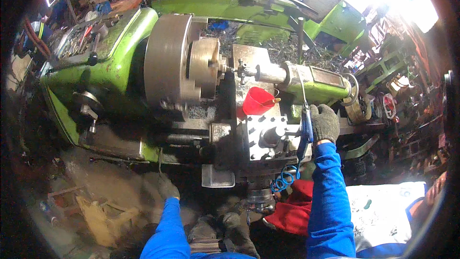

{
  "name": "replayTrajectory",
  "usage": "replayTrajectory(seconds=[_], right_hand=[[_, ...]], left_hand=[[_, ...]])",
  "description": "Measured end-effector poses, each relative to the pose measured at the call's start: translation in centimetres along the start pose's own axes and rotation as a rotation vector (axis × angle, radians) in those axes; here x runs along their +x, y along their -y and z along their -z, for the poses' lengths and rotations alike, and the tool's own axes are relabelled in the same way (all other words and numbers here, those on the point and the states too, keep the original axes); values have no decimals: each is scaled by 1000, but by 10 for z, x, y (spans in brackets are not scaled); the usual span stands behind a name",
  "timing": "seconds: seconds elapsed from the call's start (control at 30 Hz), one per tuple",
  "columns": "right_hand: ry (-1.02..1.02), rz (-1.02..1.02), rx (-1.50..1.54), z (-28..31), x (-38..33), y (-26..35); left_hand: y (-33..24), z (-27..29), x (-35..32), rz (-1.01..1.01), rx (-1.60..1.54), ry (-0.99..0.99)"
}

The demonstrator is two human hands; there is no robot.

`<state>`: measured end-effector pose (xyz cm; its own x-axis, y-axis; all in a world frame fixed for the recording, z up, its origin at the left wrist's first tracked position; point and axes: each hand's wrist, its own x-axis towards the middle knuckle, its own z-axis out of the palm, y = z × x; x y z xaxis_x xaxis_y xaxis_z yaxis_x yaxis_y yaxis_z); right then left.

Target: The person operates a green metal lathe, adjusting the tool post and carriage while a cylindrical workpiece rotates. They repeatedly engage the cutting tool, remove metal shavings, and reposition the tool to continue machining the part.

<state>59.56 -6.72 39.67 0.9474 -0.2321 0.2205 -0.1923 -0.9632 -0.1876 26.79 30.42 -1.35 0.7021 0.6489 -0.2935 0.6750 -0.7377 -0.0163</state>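
Note:
My right hand (325,123), in a dark knitted glove, is closed around a blue air blow gun (305,132). The gun's thin nozzle points away from me over the green tailstock (316,89), and a coiled blue hose (284,179) hangs below. My left hand (166,185), also gloved and in shadow, is closed at the lower end of a thin metal lever (160,159) on the lathe's front. Left of centre sits the large lathe chuck (165,62), its surface looking smeared, with a round metal workpiece (205,67) in it. Nearer me stands the square tool post (261,139).
A red cup (258,101) with a brush-like handle stands behind the tool post. Metal shavings (311,50) lie behind the lathe. Hand tools (79,41) cover the green headstock (129,33). Red cloth (294,208) and another person's arm (435,192) are at lower right.

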Motion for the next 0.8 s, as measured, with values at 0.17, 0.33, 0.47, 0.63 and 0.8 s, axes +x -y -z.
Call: replayTrajectory(seconds=[0.17, 0.33, 0.47, 0.63, 0.8], right_hand=[[-27, 54, -33, -5, 2, -4], [-105, 152, 206, 0, 2, -4], [-122, 212, 911, -7, -24, -6], [-53, 598, 515, 27, -63, -31], [134, 646, 385, 23, -43, -22]], left_hand=[[6, -47, -6, 131, -107, 359], [8, -55, 6, 187, -382, 361], [39, -101, -14, 151, -562, 306], [101, -147, -59, -165, -277, 522], [131, -101, -161, -246, -68, 765]])
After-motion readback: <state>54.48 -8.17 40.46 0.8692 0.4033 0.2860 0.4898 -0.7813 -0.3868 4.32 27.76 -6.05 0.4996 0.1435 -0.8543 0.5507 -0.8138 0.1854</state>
